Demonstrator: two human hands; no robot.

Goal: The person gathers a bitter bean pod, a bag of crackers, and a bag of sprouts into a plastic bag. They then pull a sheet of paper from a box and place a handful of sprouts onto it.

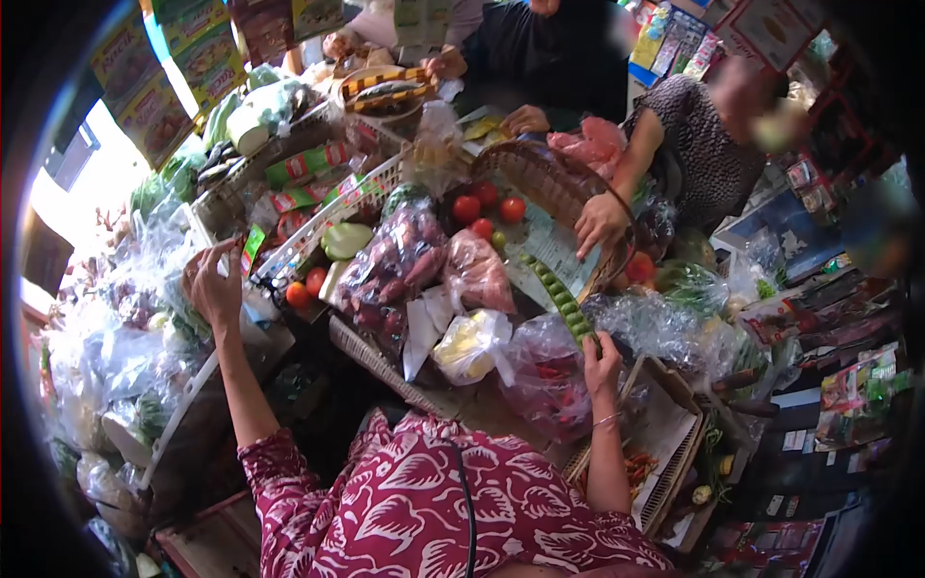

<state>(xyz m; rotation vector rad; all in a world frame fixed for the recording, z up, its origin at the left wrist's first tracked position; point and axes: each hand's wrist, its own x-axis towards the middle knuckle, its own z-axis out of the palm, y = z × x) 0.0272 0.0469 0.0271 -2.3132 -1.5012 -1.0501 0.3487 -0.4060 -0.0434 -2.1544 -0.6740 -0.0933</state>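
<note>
My right hand [604, 364]: fingers clamped on a green pod [561, 297], tip toward eleven o'clock. My left hand [214, 286]: fingers' closure I cannot tell.

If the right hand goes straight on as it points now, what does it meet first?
The right hand would probably meet the clear plastic bag first, with the woven basket beyond; depth is unclear, so it might pass above.
</note>
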